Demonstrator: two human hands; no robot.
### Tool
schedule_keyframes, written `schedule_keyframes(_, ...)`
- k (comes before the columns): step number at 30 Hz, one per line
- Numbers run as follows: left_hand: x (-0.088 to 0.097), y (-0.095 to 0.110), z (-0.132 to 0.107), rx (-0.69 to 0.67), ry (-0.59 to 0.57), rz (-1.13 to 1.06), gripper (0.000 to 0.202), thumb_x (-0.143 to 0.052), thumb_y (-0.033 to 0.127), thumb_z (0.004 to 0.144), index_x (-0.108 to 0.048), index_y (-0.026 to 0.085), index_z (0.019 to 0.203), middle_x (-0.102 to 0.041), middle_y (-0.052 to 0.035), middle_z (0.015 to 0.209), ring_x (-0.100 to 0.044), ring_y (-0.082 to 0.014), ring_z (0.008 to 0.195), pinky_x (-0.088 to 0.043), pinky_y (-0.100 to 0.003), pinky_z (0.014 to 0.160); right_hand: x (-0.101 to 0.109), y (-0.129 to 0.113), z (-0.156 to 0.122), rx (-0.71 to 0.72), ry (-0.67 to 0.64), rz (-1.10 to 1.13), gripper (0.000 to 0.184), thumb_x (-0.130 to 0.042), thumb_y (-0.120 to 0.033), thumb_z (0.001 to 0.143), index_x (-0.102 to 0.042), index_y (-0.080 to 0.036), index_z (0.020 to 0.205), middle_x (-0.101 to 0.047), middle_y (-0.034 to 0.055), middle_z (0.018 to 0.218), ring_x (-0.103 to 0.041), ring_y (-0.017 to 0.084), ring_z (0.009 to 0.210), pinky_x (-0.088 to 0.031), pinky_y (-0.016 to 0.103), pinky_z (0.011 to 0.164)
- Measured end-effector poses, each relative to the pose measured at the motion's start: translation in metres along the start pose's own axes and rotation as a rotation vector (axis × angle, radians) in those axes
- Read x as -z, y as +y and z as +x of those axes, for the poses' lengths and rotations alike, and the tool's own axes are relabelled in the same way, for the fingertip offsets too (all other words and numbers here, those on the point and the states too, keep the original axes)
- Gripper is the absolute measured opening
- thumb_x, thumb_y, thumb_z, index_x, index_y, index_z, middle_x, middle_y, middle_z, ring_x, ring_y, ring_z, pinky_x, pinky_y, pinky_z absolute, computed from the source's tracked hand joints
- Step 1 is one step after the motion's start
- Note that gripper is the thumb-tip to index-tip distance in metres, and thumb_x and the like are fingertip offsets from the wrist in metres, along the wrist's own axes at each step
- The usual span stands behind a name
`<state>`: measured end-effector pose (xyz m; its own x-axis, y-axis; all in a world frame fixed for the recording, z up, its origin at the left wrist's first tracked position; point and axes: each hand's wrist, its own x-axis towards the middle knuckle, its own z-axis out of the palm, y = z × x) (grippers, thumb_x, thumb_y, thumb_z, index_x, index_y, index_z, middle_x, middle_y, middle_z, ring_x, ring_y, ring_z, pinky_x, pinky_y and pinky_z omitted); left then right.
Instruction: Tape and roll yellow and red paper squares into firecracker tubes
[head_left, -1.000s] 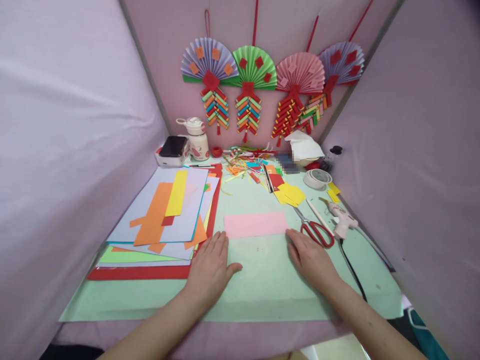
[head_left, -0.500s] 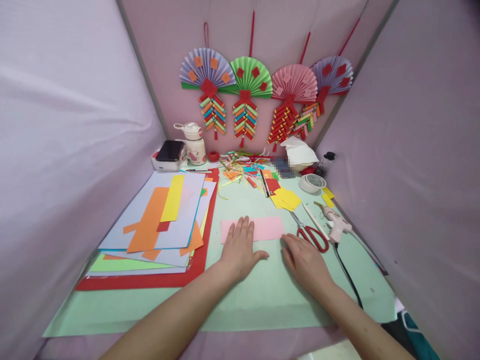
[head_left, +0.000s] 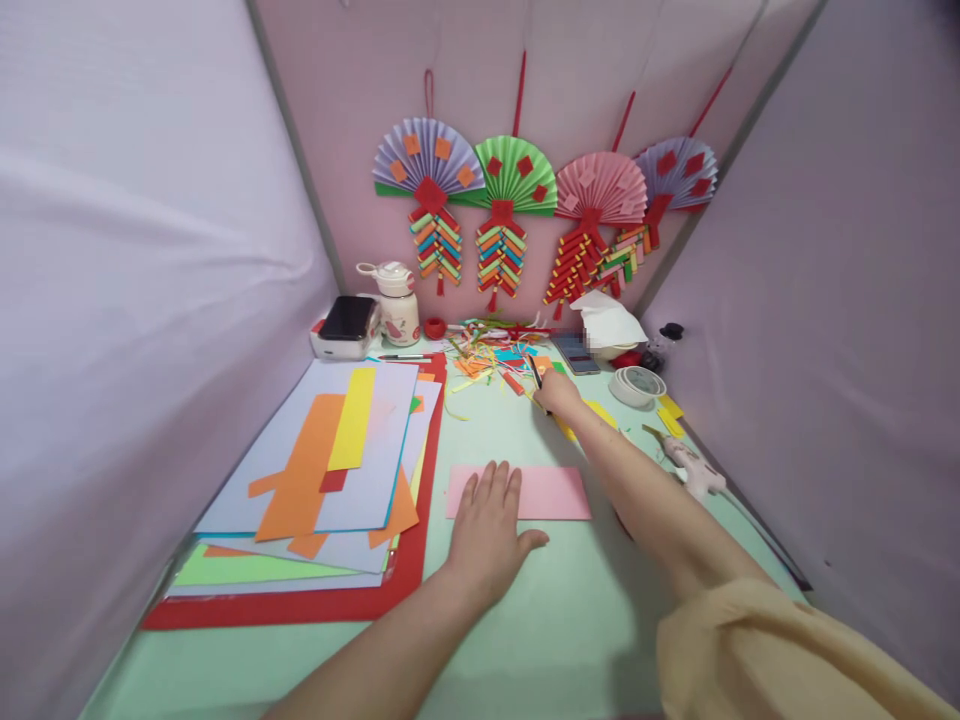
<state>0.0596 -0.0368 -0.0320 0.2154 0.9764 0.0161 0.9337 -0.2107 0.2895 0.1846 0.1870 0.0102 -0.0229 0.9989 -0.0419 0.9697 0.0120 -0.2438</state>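
In the head view, a pink paper strip point(head_left: 555, 493) is spread flat on the pale green table cover point(head_left: 484, 430), and from it the clock directions are taken; its left part is covered by the left hand point(head_left: 486, 530), laid palm down with fingers spread and thumb held out, nothing being grasped; towards 1 o'clock the right hand point(head_left: 559, 392) is stretched over the table, its fingers brought to a dark slim tool point(head_left: 535, 371), but whether a firm grip has been closed on it cannot be told; beneath that forearm, yellow paper pieces point(head_left: 602, 413) are partly hidden; near 12 o'clock, a heap of coloured scraps point(head_left: 480, 358) is scattered, with a phone point(head_left: 577, 355) laid towards 1 o'clock; a white tape roll point(head_left: 630, 390) is set between 1 and 2 o'clock, and a glue gun point(head_left: 699, 474) at 3 o'clock; at 9 o'clock, a stack of paper sheets point(head_left: 255, 465) is topped by an orange piece point(head_left: 300, 470) and a yellow strip point(head_left: 352, 415); at 11 o'clock, a white bottle point(head_left: 400, 318) is stood upright; beyond, paper fans point(head_left: 517, 180) are hung against the pink back wall point(head_left: 322, 130).
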Motion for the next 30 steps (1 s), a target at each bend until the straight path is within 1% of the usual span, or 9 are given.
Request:
schedule_keyframes(4,-0.002,-0.001,0.001,0.011,-0.001,-0.026,0.081,-0.044,0.064,0.082,-0.03,0.015,0.144,-0.027,-0.0105,0.151,-0.017,-0.028,0.14,-0.016,-0.047,0.114,-0.007,-0.006,0.011,-0.075,-0.011,-0.022,0.042,-0.06,-0.018,0.076,-0.051,-0.008,0.115,-0.064,0.0183,0.104,-0.061,0.026,0.096,-0.044,0.028,0.074)
schedule_keyframes(10,0.006,0.002,0.001,0.02,0.024,-0.07,0.075,-0.053,0.055,0.081,-0.035,0.014,0.141,-0.039,-0.0125,0.143,-0.025,-0.0299,0.136,-0.019,-0.046,0.113,0.016,0.003,-0.008,-0.087,0.117,-0.06,0.033,-0.046,-0.015,0.083,-0.052,-0.001,0.112,-0.055,0.0262,0.113,-0.052,0.03,0.109,-0.04,0.035,0.086)
schedule_keyframes(15,0.012,0.001,0.002,-0.02,0.071,-0.103,0.076,-0.062,0.048,0.076,-0.037,0.012,0.138,-0.049,-0.0138,0.128,-0.039,-0.0285,0.124,-0.02,-0.047,0.112,0.026,0.037,-0.074,0.022,0.169,-0.033,0.03,-0.041,-0.013,0.083,-0.056,-0.006,0.108,-0.056,0.0204,0.107,-0.052,0.027,0.105,-0.038,0.034,0.089)
schedule_keyframes(17,0.011,-0.002,0.003,-0.047,0.063,-0.118,0.079,-0.063,0.048,0.075,-0.035,0.012,0.139,-0.047,-0.015,0.13,-0.037,-0.0292,0.126,-0.018,-0.048,0.112,0.024,0.062,-0.112,0.066,0.177,-0.002,0.033,-0.04,-0.015,0.084,-0.054,-0.012,0.113,-0.056,0.0146,0.107,-0.052,0.024,0.104,-0.039,0.032,0.089)
schedule_keyframes(19,0.01,-0.006,0.006,-0.079,0.035,-0.135,0.08,-0.062,0.047,0.075,-0.03,0.013,0.141,-0.039,-0.0156,0.139,-0.028,-0.0301,0.133,-0.013,-0.05,0.113,0.019,0.088,-0.152,0.174,0.174,0.1,0.029,-0.041,-0.019,0.083,-0.055,-0.015,0.109,-0.058,0.0103,0.102,-0.054,0.021,0.098,-0.042,0.031,0.084)
schedule_keyframes(21,0.01,-0.01,0.009,-0.121,-0.009,-0.152,0.08,-0.061,0.046,0.076,-0.027,0.016,0.142,-0.034,-0.0138,0.144,-0.022,-0.03,0.137,-0.009,-0.052,0.113,0.012,0.113,-0.189,0.186,0.2,0.22,0.026,-0.042,-0.023,0.083,-0.055,-0.018,0.105,-0.059,0.0082,0.097,-0.057,0.021,0.092,-0.045,0.032,0.078)
schedule_keyframes(23,0.011,-0.011,0.012,-0.166,-0.02,-0.166,0.078,-0.062,0.045,0.076,-0.028,0.019,0.142,-0.038,-0.0117,0.142,-0.024,-0.0288,0.136,-0.008,-0.052,0.113,0.005,0.132,-0.219,0.161,0.183,0.291,0.027,-0.041,-0.024,0.083,-0.053,-0.02,0.107,-0.06,0.0075,0.101,-0.058,0.021,0.091,-0.047,0.032,0.076)
schedule_keyframes(26,0.014,-0.011,0.016,-0.203,0.004,-0.169,0.078,-0.064,0.044,0.074,-0.031,0.021,0.14,-0.047,-0.011,0.129,-0.034,-0.0274,0.127,-0.008,-0.054,0.112,0.0,0.15,-0.25,0.106,0.163,0.294,0.026,-0.041,-0.025,0.083,-0.051,-0.022,0.107,-0.06,0.0069,0.1,-0.06,0.02,0.087,-0.048,0.033,0.074)
schedule_keyframes(30,0.018,-0.008,0.017,-0.25,0.032,-0.179,0.078,-0.068,0.041,0.071,-0.034,0.02,0.139,-0.046,-0.0105,0.122,-0.037,-0.028,0.12,-0.016,-0.053,0.11,-0.004,0.159,-0.267,0.138,0.142,0.283,0.026,-0.039,-0.024,0.086,-0.05,-0.023,0.109,-0.058,0.0066,0.102,-0.058,0.02,0.092,-0.048,0.033,0.076)
